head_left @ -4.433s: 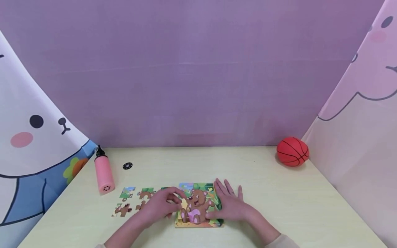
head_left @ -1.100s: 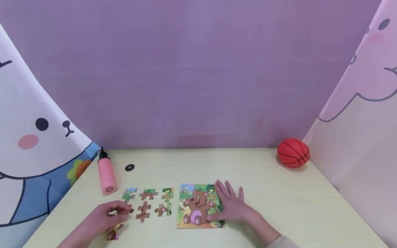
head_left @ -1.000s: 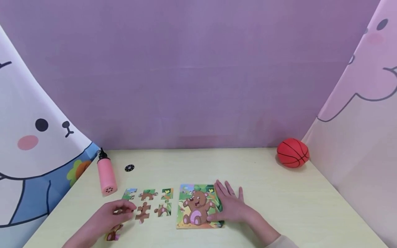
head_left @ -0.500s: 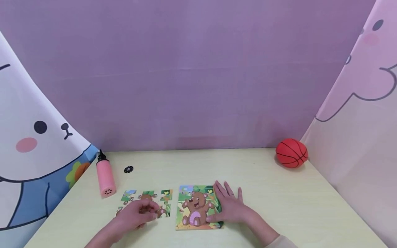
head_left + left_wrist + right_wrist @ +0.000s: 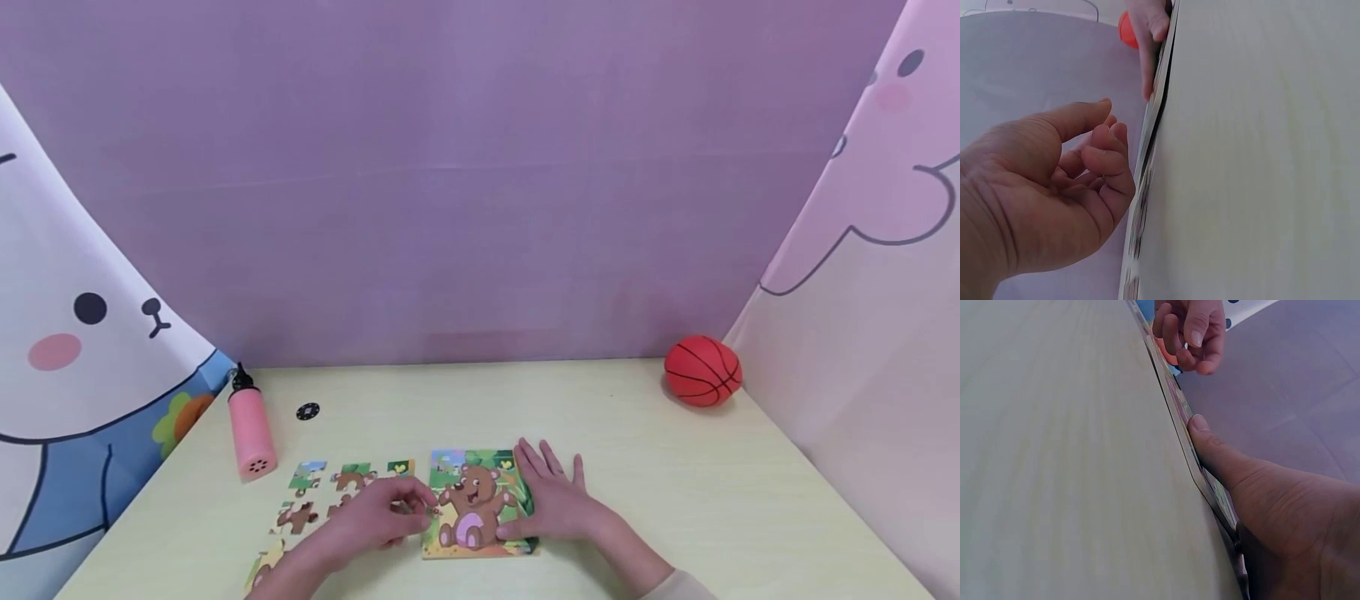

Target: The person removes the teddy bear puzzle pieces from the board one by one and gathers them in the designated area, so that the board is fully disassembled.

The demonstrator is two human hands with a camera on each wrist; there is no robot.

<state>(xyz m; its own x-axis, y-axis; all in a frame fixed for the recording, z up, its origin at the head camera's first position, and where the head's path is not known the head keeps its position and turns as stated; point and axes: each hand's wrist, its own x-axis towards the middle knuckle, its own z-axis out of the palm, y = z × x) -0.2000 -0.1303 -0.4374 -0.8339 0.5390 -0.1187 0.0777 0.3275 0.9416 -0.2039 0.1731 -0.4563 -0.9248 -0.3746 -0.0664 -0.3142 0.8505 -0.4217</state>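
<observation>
A square bear puzzle board lies near the table's front, its picture showing a brown bear with a pink belly. My left hand hovers just at the board's left edge, fingers loosely curled; the left wrist view shows nothing between thumb and fingers. Spread on the board's right side, my right hand rests with straight fingers, its thumb over the picture. Loose jigsaw pieces lie in rows to the left, among them a brown piece, a blue-and-green corner piece and a yellow-brown piece. My left hand and forearm hide some of them.
A pink hand pump with a black nozzle lies at the left edge of the table. Near it is a small black disc. At the back right sits a red toy basketball. Printed cloth walls enclose the table.
Earlier my left hand held a yellowish piece at the board; that piece then lay at lower left. Since then the hand has moved right, back to the board's edge. The right hand has stayed put.
</observation>
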